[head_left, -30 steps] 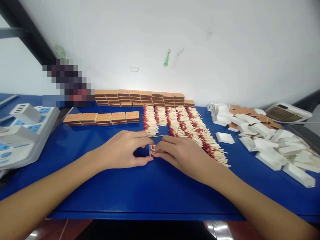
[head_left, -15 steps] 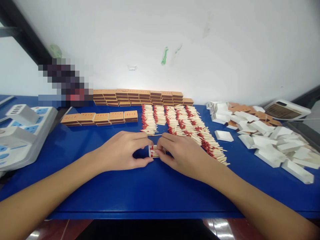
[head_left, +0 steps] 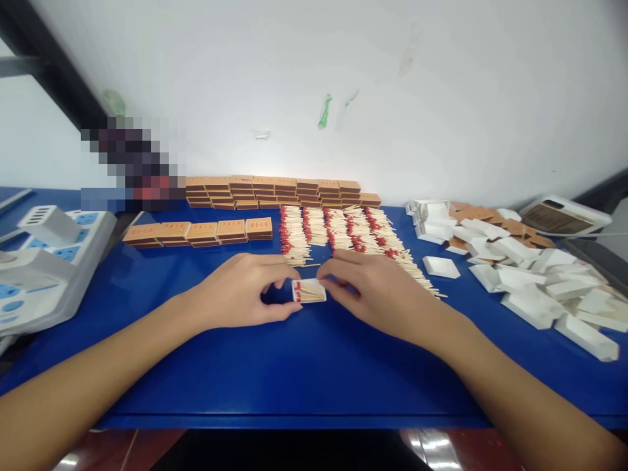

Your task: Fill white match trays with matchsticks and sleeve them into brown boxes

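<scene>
A small white matchbox tray (head_left: pixel 322 298) lies in front of me, with several red-headed matches (head_left: pixel 310 290) inside, their heads toward its left end. My left hand (head_left: pixel 248 290) is closed on that left end, thumb at the near side and fingers at the far side. Bent over the upper right corner of the tray is my right hand (head_left: pixel 375 291). Its thumb and forefinger tips are slightly apart, and I see nothing between them; whether they touch the tray is unclear. Just beyond my hands lie rows of loose matches (head_left: pixel 316 226), partly hidden by my right hand.
Orange matchboxes (head_left: pixel 203 232) form a row at the left, and more matchboxes (head_left: pixel 275 190) are stacked along the wall. Empty white trays (head_left: pixel 530 275) heap up at the right beside a phone (head_left: pixel 564 214). A power strip (head_left: pixel 93 261) stands on the blue table's (head_left: pixel 294 373) left side.
My right hand has drawn back up and right from over the tray, uncovering the matches in it. My left hand keeps its grip on the tray's left end.
</scene>
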Action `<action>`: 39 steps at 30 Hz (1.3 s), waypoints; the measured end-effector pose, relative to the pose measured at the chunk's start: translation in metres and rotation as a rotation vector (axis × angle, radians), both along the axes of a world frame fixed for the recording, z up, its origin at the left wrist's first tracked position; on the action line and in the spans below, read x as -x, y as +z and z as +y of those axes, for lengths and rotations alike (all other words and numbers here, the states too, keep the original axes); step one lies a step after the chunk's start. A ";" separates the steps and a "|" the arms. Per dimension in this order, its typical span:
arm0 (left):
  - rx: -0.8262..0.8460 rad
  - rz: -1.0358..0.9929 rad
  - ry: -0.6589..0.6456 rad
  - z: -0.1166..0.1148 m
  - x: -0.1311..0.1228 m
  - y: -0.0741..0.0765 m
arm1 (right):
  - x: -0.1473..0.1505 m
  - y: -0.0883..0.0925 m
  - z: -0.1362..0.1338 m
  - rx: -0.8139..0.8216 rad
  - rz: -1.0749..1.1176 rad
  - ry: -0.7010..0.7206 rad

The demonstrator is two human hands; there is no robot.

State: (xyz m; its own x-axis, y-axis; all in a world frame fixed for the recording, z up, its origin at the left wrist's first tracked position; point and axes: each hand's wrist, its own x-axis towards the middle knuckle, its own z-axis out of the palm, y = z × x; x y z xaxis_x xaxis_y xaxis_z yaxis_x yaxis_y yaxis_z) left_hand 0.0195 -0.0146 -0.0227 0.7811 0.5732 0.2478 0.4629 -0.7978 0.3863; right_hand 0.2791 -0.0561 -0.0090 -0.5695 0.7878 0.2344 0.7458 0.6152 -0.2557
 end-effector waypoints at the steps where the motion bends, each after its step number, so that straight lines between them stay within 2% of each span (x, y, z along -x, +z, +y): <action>1: -0.009 -0.038 0.007 0.000 0.000 -0.001 | -0.004 0.002 0.002 -0.042 0.041 -0.020; 3: -0.025 -0.094 0.028 0.001 0.001 -0.003 | -0.011 0.005 0.005 -0.121 0.120 -0.060; 6: -0.021 -0.046 0.059 0.005 0.001 -0.006 | -0.018 0.005 0.009 -0.197 0.162 -0.099; 10: -0.026 -0.025 0.066 0.007 0.003 -0.006 | -0.021 0.005 0.011 -0.173 0.123 -0.113; 13: -0.091 -0.074 0.049 0.006 0.005 -0.003 | -0.027 0.013 0.011 -0.064 0.023 -0.130; 17: -0.156 -0.105 0.079 0.006 0.005 0.001 | -0.044 0.026 0.008 0.260 -0.096 -0.137; 20: -0.161 -0.139 0.097 0.007 0.005 0.001 | -0.052 0.026 0.006 0.408 -0.148 -0.178; 23: -0.144 -0.080 0.088 0.007 0.006 -0.001 | -0.051 0.019 0.005 0.455 -0.192 -0.191; 26: -0.145 -0.089 0.101 0.006 0.006 -0.003 | -0.046 0.015 0.002 0.465 -0.186 -0.146; 30: -0.110 -0.050 0.038 0.003 0.002 -0.004 | -0.040 0.016 -0.004 0.495 -0.165 -0.093; 33: -0.168 -0.145 0.066 0.002 -0.001 -0.003 | -0.038 0.017 -0.004 0.478 -0.132 -0.070; 35: -0.203 -0.182 0.109 0.002 -0.001 -0.003 | -0.037 0.016 -0.002 0.416 -0.101 -0.078; 39: -0.207 -0.055 0.085 0.002 0.001 -0.008 | -0.035 0.015 0.002 0.206 -0.013 -0.107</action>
State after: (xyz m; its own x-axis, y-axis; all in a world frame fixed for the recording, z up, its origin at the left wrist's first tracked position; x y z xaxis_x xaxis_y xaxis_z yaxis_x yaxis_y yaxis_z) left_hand 0.0187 -0.0126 -0.0310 0.7141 0.5689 0.4080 0.5146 -0.8217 0.2451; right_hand 0.3137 -0.0541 0.0058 -0.4819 0.8745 0.0553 0.8081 0.4679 -0.3577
